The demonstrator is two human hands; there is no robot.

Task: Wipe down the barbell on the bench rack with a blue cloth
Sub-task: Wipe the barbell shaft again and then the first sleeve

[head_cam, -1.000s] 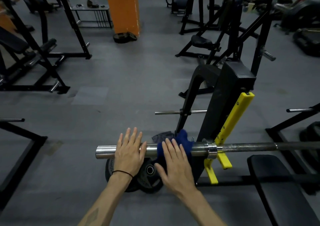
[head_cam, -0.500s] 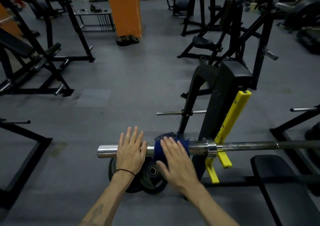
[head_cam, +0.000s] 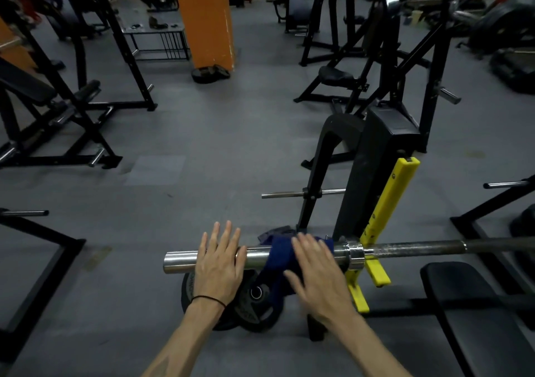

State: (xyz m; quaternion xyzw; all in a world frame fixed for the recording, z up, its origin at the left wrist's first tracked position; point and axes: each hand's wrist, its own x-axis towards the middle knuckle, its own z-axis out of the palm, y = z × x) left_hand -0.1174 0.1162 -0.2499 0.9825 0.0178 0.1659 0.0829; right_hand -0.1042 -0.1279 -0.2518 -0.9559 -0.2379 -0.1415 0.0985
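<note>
The barbell (head_cam: 405, 248) lies across the bench rack (head_cam: 373, 180), its shiny sleeve end (head_cam: 179, 259) pointing left. A blue cloth (head_cam: 278, 253) is draped over the sleeve just left of the collar. My right hand (head_cam: 315, 266) lies flat on the cloth with straight fingers, blurred by motion. My left hand (head_cam: 220, 258) rests flat on the bare sleeve to the left of the cloth, fingers straight and spread. A thin black band circles my left wrist.
Two black weight plates (head_cam: 254, 310) lean on the floor under the sleeve. Yellow rack hooks (head_cam: 385, 203) hold the bar. A black bench pad (head_cam: 477, 318) lies lower right. Other black machines stand at the left and back, with an orange pillar (head_cam: 205, 18) beyond.
My right hand has slid with the cloth along the sleeve, first a little left, then back right toward the collar. My left hand stays on the sleeve.
</note>
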